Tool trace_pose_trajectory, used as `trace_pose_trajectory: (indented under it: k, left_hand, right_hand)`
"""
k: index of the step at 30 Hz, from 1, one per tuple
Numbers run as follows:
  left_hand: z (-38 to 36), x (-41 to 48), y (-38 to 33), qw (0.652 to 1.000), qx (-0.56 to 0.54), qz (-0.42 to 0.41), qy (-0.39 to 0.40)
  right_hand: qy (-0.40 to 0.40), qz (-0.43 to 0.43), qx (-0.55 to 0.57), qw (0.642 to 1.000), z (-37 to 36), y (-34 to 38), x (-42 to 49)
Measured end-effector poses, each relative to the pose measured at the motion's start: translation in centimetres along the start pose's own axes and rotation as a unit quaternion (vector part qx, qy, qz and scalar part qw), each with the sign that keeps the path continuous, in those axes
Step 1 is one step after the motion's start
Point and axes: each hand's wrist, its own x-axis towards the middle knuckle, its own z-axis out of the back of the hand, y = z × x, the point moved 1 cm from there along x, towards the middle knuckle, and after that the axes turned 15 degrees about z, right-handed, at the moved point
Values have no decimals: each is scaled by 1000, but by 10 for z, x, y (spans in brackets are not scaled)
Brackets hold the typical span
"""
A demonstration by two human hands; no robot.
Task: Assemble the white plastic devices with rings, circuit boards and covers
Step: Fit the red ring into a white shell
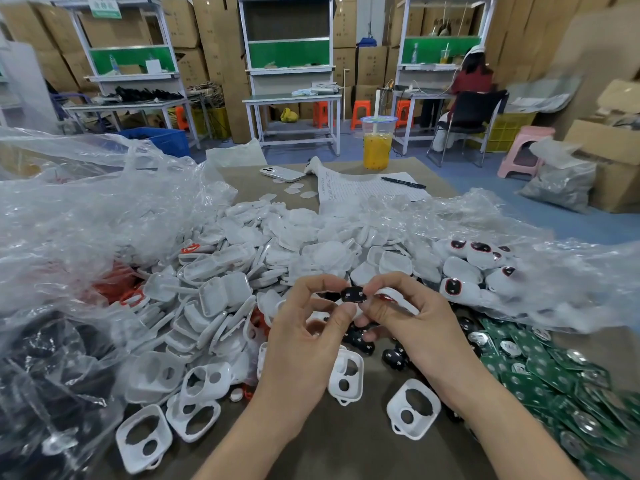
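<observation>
One black cover pinched in left grip | white shell pinched in right grip, adjoining

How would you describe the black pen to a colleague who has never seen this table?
Find the plastic cup of orange drink at the far edge of the brown table. In front of it lies a white written sheet. The pen rests on the sheet's right side, the only slim dark thing there.
</observation>
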Motion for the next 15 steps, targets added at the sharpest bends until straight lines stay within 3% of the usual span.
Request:
trace_pose_trajectory:
  k: [10,15]
  left_hand:
    - [1,-1,-2,1000,-17,-5,-24]
    - [-1,-1,-2,1000,-21,0,1]
  right_hand:
    - [-36,-44,51,997,0,-4,0]
    - [-25,-29,-31,999,1,-3,0]
